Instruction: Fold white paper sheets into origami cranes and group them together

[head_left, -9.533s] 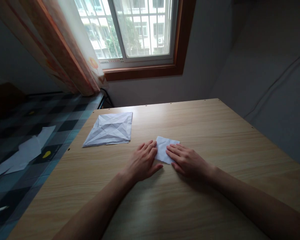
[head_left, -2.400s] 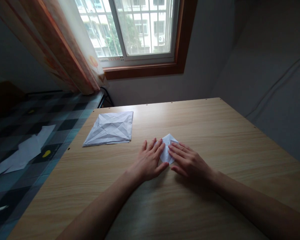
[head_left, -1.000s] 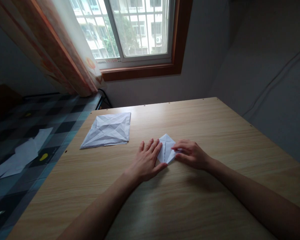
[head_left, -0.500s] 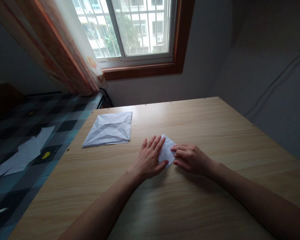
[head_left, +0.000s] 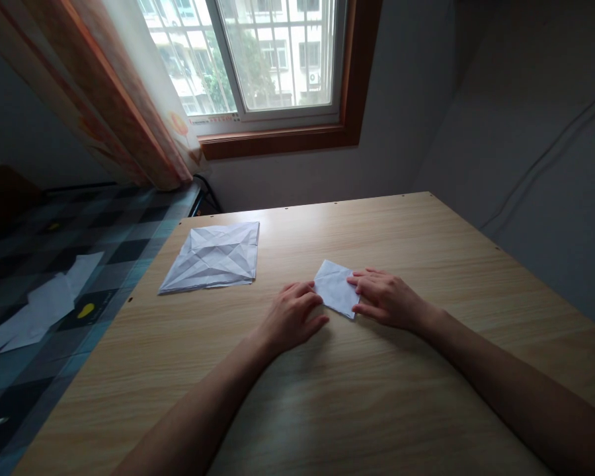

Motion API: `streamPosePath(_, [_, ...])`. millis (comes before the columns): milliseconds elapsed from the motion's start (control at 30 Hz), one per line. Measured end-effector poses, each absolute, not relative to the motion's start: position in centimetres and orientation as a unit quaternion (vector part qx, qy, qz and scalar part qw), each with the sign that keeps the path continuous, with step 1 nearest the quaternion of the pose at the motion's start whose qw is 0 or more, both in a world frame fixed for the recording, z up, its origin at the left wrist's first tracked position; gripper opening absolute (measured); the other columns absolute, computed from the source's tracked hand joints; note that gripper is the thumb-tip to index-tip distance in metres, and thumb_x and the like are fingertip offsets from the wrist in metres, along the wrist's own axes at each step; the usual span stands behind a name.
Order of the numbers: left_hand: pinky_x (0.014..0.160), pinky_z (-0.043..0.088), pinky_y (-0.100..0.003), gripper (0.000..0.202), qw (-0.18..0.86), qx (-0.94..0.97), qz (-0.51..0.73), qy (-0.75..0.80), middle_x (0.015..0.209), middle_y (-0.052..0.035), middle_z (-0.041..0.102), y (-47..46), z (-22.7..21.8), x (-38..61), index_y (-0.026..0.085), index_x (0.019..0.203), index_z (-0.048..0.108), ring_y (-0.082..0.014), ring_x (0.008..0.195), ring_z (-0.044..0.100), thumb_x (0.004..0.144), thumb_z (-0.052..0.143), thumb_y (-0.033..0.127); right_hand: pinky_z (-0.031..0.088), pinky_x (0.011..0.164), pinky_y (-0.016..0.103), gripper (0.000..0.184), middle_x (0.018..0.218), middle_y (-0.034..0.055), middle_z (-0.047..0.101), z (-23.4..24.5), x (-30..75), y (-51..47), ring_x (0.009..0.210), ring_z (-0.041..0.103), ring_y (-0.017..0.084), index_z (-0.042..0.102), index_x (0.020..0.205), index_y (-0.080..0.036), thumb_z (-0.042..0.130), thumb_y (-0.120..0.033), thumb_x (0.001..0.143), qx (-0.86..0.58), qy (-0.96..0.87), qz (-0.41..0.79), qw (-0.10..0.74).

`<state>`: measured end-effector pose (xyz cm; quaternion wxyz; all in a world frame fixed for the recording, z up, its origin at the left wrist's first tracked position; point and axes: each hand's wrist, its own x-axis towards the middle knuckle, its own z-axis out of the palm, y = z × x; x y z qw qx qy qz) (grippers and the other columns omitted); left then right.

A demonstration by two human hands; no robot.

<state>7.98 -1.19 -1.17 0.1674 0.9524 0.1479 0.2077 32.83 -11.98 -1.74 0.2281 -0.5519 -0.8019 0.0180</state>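
A small folded piece of white paper [head_left: 336, 289] lies on the wooden table in front of me, its corners pointing up and down. My right hand [head_left: 387, 299] has its fingertips over the paper's right edge and its thumb by the lower right corner, gripping that side. At the paper's left edge is my left hand [head_left: 293, 316], fingers bent and thumb held apart, with the fingertips touching or very near the edge. Its palm side is hidden.
A stack of larger creased white paper squares [head_left: 215, 258] rests at the table's far left. Beyond the left edge, loose white paper strips [head_left: 44, 307] lie on a checked cloth [head_left: 129, 248]. The wooden table [head_left: 426, 244] reaches toward a wall and window [head_left: 277, 59].
The folded paper has turned and shifted slightly right, with my right hand moving up and right. My left hand has come off the paper's top and drawn back to its left edge.
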Motion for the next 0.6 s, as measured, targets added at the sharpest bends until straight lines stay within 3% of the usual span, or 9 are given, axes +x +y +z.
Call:
streamPosePath(100, [0.094, 0.045, -0.038, 0.016, 0.159, 0.959, 0.204, 0.118, 0.105, -0.0092, 0.066, -1.2, -1.4, 8.0, 0.019, 0.095, 0.065, -0.0244, 0.110, 0.060, 0.085, 0.061, 0.031, 0.042, 0.105, 0.050, 0.031, 0.119, 0.0166, 0.068, -1.9, 33.2, -11.9, 0.117, 0.061, 0.030, 0.063, 0.107, -0.015, 0.068, -0.036, 0.084, -0.561, -0.795, 0.014, 0.229])
streamPosePath(300, [0.083, 0.045, -0.036, 0.020, 0.140, 0.963, 0.218, 0.079, 0.098, -0.0059, 0.068, -1.5, -1.0, 7.9, 0.019, 0.102, 0.065, -0.0192, 0.086, 0.063, 0.084, 0.061, 0.028, 0.049, 0.092, 0.048, 0.015, 0.112, 0.0127, 0.070, -1.5, 32.2, -12.3, 0.107, 0.063, 0.031, 0.067, 0.095, -0.018, 0.066, -0.029, 0.085, -0.539, -0.809, -0.033, 0.231])
streamPosePath(467, [0.084, 0.045, -0.037, 0.031, 0.145, 0.965, 0.208, 0.067, 0.103, -0.0074, 0.069, -1.6, -0.7, 7.9, 0.020, 0.106, 0.065, -0.0214, 0.092, 0.061, 0.084, 0.064, 0.041, 0.050, 0.090, 0.041, 0.019, 0.108, 0.0096, 0.071, -1.7, 31.4, -12.5, 0.102, 0.064, 0.025, 0.066, 0.103, -0.019, 0.058, -0.015, 0.086, -0.507, -0.822, -0.008, 0.259])
streamPosePath(600, [0.089, 0.044, -0.040, 0.041, 0.147, 0.966, 0.192, 0.089, 0.105, -0.0085, 0.068, -1.5, -0.7, 7.9, 0.020, 0.110, 0.063, -0.0241, 0.099, 0.059, 0.082, 0.065, 0.050, 0.050, 0.092, 0.043, 0.021, 0.112, 0.0113, 0.070, -2.0, 31.3, -12.6, 0.105, 0.064, 0.026, 0.066, 0.107, -0.017, 0.060, -0.023, 0.088, -0.499, -0.826, 0.005, 0.263])
